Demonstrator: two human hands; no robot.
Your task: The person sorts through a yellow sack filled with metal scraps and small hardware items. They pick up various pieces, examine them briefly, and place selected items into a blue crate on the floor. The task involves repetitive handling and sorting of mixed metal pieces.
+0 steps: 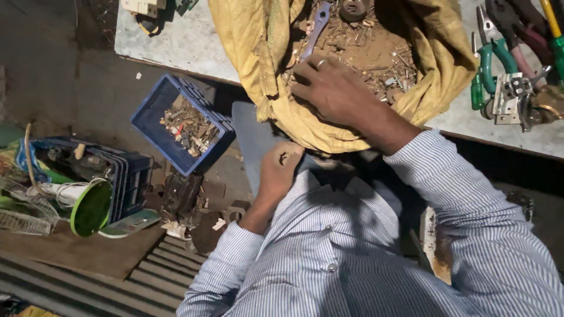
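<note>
A yellow woven sack is seen from above, lying open on the edge of a pale table. The sack is filled with rusty brown scrap: screws, small metal bits and a flat blue spanner lying at its upper left. The right hand is reached into the sack's mouth, palm down, fingers spread loosely on the scrap at the near rim; a ring is worn on one finger. Whether anything is pinched beneath it cannot be told. The left hand is held below the sack, just off the table's edge, curled narrowly, with something small seemingly cupped in it, too dim to identify. Both arms are clothed in a white shirt with fine blue stripes.

To the right on the table, pliers with green handles are lying beside metal brackets. On the floor to the left, a blue plastic crate holding small mixed parts is set, and further left a green-rimmed round object is leaning against a darker crate.
</note>
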